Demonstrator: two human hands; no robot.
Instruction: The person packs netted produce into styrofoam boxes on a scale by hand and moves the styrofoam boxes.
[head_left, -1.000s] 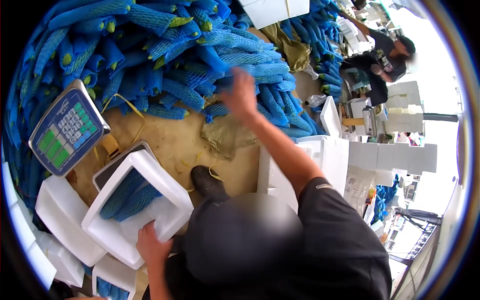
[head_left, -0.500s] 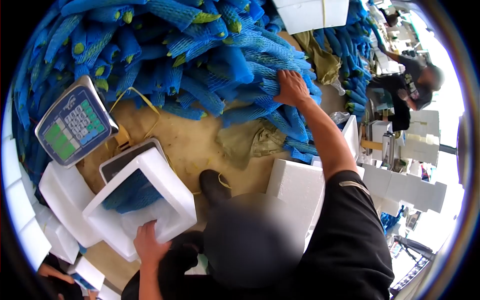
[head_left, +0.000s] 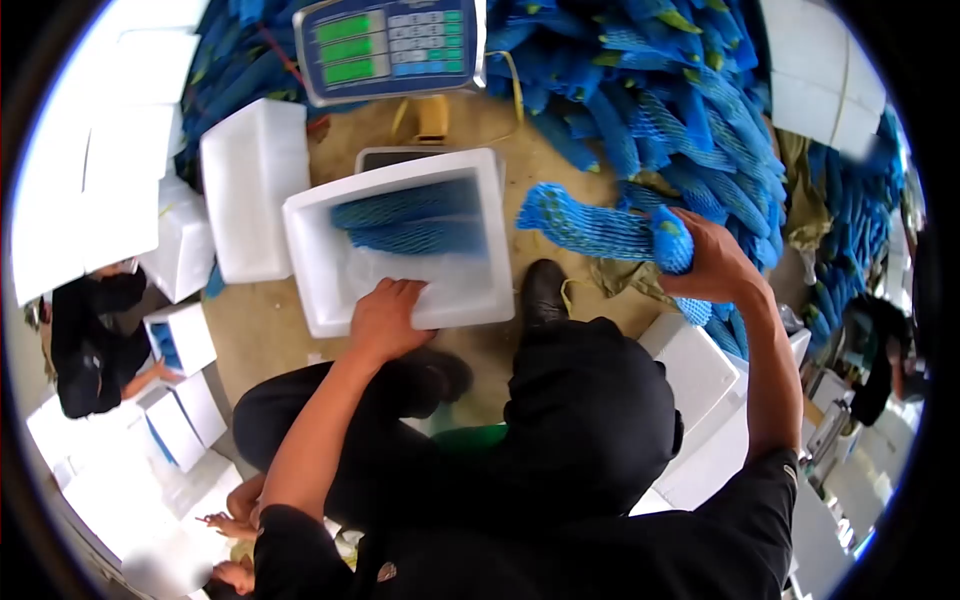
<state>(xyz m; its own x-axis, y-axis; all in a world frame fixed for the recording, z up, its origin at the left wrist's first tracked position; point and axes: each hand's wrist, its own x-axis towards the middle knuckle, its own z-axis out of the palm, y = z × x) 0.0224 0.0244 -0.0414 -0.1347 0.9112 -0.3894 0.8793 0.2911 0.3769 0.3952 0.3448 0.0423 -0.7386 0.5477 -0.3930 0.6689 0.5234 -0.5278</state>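
Note:
A white foam box point(head_left: 303, 245) sits tilted on the scale's platform, with several long pieces in blue foam-net sleeves point(head_left: 405, 215) and clear plastic film inside. My left hand point(head_left: 388, 320) grips the box's near rim, fingers over the edge. To the right, my right hand point(head_left: 715, 258) is closed around long net-sleeved produce point(head_left: 590, 226), held in the air between box and pile. One sleeved end faces me; a second length points left towards the box. I cannot tell what kind of produce is inside. The big pile of sleeved produce point(head_left: 690, 130) shows green tips.
A digital scale display point(head_left: 390, 50) stands behind the box. Another white foam box point(head_left: 255, 190) is to its left, and closed foam boxes point(head_left: 690, 375) stand by my right knee. Other people point(head_left: 95, 345) work at the left edge. A yellow strap point(head_left: 517, 85) lies near the pile.
My right hand was on the pile; now it holds sleeved produce away from it, closer to the box. My left hand stays at the box rim. My view has turned left.

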